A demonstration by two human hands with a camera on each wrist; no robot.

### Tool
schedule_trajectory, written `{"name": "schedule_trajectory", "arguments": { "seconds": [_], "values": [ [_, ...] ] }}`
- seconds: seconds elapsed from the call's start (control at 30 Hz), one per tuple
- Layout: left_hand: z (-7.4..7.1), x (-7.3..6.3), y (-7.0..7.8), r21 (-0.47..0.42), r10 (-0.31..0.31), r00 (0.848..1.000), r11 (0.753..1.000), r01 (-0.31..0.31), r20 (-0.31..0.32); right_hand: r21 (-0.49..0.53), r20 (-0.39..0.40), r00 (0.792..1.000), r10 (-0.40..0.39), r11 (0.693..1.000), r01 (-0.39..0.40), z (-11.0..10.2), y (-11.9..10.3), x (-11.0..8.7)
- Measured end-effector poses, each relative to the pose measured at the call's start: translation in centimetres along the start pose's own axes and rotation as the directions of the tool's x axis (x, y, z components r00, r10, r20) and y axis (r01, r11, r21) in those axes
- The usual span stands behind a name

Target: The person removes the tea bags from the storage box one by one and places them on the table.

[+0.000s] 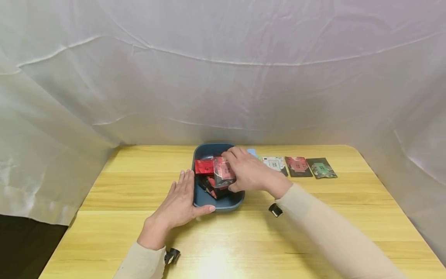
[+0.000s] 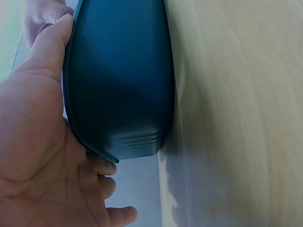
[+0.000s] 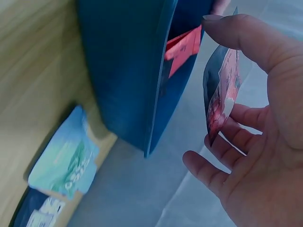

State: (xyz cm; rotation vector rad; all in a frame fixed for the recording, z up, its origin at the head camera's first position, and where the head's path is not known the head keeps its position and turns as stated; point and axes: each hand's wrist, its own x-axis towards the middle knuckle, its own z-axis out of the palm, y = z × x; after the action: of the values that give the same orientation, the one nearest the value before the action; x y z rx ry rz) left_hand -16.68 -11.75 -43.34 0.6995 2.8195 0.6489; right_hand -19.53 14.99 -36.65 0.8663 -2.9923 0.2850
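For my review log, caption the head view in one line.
Right hand holds a packet over a blue bin of packets, left hand touching it; other packets lie on the table.

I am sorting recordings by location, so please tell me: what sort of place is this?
Probably a staged recording booth, not an ordinary room: pale, shiny cloth hangs behind and on both sides of the wooden table, and small black devices sit at both wrists.

Left hand [image 1: 175, 207], thumb [image 1: 204, 210] spread from fingers [image 1: 186, 181], right hand [image 1: 251, 171] pinching, right forearm [image 1: 327, 224] extended
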Motion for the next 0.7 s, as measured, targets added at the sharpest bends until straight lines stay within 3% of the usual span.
{"name": "schedule_trajectory", "arguments": {
  "seconds": [0.37,0.7],
  "values": [
    [-0.1,-0.4,0.0,0.014,-0.018,1.0,1.0,0.018,0.0,0.004,-0.056,0.998,0.03,1.0,-0.03,-1.9,3.2,-2.2],
    [-0.2,-0.4,-0.2,0.01,-0.029,1.0,1.0,0.029,0.006,0.012,-0.063,0.988,0.14,0.99,-0.14,-2.9,8.9,-6.0]
  ]
}}
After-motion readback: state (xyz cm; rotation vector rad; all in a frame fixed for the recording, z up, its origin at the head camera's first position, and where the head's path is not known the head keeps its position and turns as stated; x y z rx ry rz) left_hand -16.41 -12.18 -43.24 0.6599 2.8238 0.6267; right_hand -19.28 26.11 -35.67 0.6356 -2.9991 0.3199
